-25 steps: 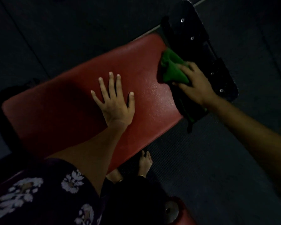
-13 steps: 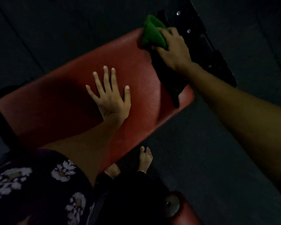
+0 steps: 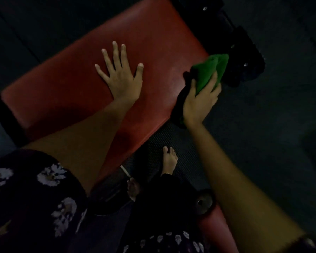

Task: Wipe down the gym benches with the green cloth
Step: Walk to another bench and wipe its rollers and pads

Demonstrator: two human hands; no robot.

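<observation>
A red padded gym bench (image 3: 67, 92) runs diagonally across the view. My left hand (image 3: 119, 77) lies flat on the pad near its middle, fingers spread. My right hand (image 3: 199, 101) grips the bunched green cloth (image 3: 209, 70) at the bench's near right edge, close to the corner. The cloth sticks up above my fingers, and a darker part of it hangs in shadow under my palm.
A black metal frame with bolts (image 3: 244, 64) adjoins the bench's right end. My bare feet (image 3: 169, 159) stand on the dark rubber floor (image 3: 263, 134) below the bench. A second red pad with a round end cap (image 3: 202, 201) sits at the bottom.
My right hand has swept the cloth from the bench's far corner back down to its near right edge. My left hand has stayed flat on the pad.
</observation>
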